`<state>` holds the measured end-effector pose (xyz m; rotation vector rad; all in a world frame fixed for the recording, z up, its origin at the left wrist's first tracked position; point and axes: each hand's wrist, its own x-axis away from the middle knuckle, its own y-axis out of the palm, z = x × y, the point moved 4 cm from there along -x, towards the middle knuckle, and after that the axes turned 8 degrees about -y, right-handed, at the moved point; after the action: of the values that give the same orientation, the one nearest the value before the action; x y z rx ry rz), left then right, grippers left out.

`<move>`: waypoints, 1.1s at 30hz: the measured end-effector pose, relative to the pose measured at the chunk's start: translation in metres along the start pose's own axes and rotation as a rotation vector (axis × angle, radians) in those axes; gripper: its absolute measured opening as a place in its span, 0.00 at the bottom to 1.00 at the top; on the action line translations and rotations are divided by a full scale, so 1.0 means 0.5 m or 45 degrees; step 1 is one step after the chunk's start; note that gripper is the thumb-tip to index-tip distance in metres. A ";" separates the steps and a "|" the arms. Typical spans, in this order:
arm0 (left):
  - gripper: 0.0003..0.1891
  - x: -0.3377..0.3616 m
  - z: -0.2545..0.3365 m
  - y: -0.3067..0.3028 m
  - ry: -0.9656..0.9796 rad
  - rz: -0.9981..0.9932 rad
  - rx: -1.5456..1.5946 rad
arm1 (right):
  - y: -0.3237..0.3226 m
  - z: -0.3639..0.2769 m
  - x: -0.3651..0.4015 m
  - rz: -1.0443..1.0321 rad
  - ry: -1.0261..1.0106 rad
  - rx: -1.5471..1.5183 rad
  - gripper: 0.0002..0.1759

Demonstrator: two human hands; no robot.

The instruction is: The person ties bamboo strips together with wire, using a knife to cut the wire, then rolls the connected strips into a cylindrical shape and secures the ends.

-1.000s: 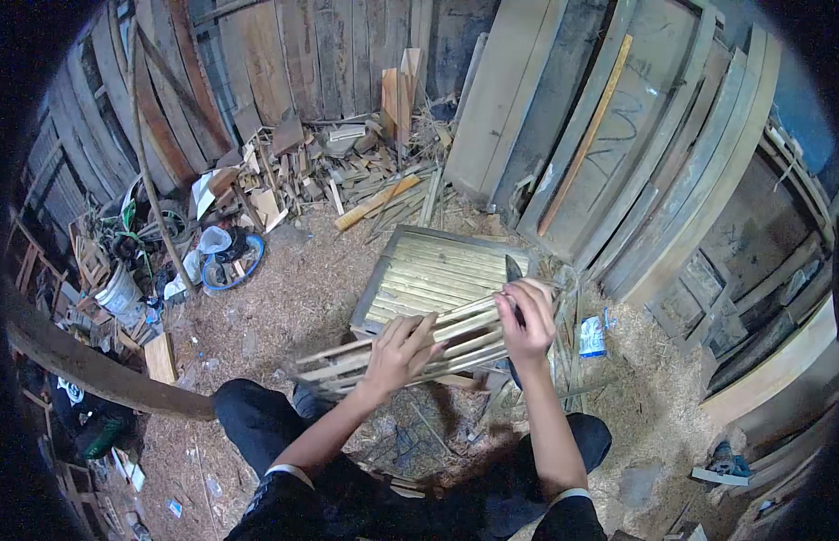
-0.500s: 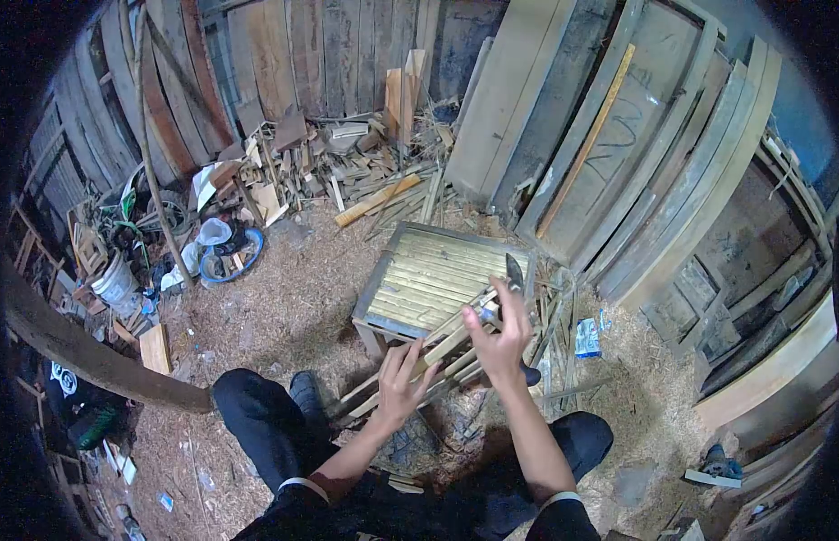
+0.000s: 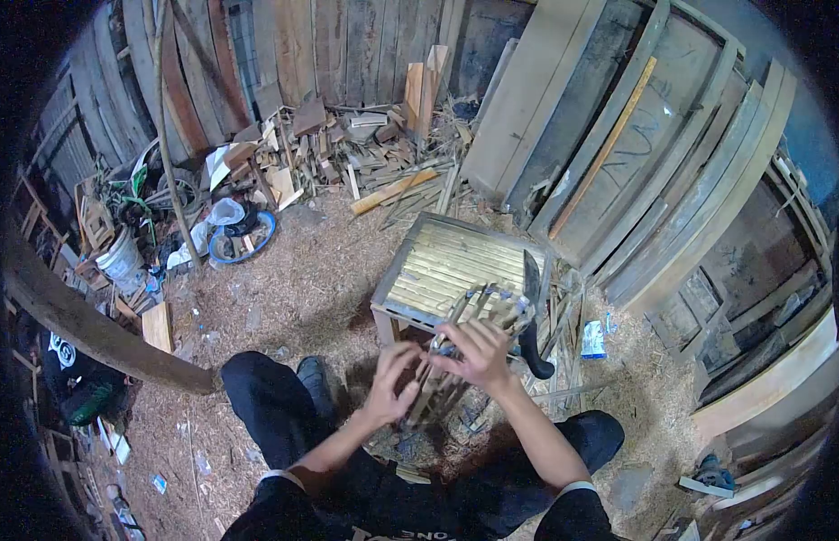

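A bundle of thin wooden strips [image 3: 491, 307], blurred by motion, lies across the front of a low slatted table [image 3: 428, 270]. My right hand [image 3: 478, 352] is closed around the strips. To its left, my left hand [image 3: 390, 383] has its fingers curved and thumb apart, close to the blurred lower ends. A knife with a broad dark blade [image 3: 531, 279] and a black curved handle [image 3: 534, 356] rests at the table's right edge, apart from both hands. The part of the strips under my right hand is hidden.
Loose strips [image 3: 563, 334] lie right of the table, near a blue-white packet [image 3: 594, 339]. A wooden post [image 3: 122, 347] slants in from the left. Scrap wood [image 3: 347, 153] and a blue basin [image 3: 248, 243] stand behind; panels [image 3: 636, 153] lean at right.
My right hand has moved down and left, away from the blade, toward my left hand. My left hand has lifted its fingers off the strips into a curve. The strips have shifted and blurred.
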<state>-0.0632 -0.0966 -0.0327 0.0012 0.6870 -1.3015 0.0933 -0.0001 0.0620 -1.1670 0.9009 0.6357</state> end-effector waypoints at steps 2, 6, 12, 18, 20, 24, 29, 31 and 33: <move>0.34 -0.050 0.046 -0.054 0.033 -0.062 -0.010 | 0.005 -0.016 0.013 -0.021 -0.035 -0.032 0.28; 0.34 -0.140 0.084 -0.078 0.387 -0.545 -0.179 | -0.006 -0.040 0.052 -0.169 -0.043 -0.075 0.29; 0.39 -0.177 0.063 -0.040 0.517 -0.896 -0.275 | -0.036 -0.040 0.057 -0.174 -0.025 -0.142 0.31; 0.35 -0.209 0.078 -0.038 0.612 -0.881 -0.152 | -0.040 -0.042 0.067 -0.235 0.055 -0.176 0.45; 0.35 -0.211 0.075 -0.036 0.603 -0.887 -0.130 | -0.037 -0.048 0.080 -0.362 0.143 -0.201 0.49; 0.27 -0.219 0.084 -0.067 0.474 -0.921 -0.072 | -0.057 -0.051 0.071 -0.544 0.434 -0.445 0.46; 0.23 -0.207 0.074 -0.082 0.573 -0.809 -0.153 | -0.078 -0.048 0.082 -0.558 0.301 -0.388 0.35; 0.23 -0.204 0.097 -0.081 0.651 -0.794 -0.152 | -0.085 -0.051 0.068 -0.642 0.259 -0.319 0.30; 0.23 -0.193 0.111 -0.077 0.731 -0.786 -0.146 | -0.087 -0.050 0.057 -0.645 0.230 -0.353 0.29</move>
<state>-0.0808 -0.0436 0.0709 0.0772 1.3218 -1.8758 0.1369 -0.0373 0.0557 -1.6508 0.6370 0.2457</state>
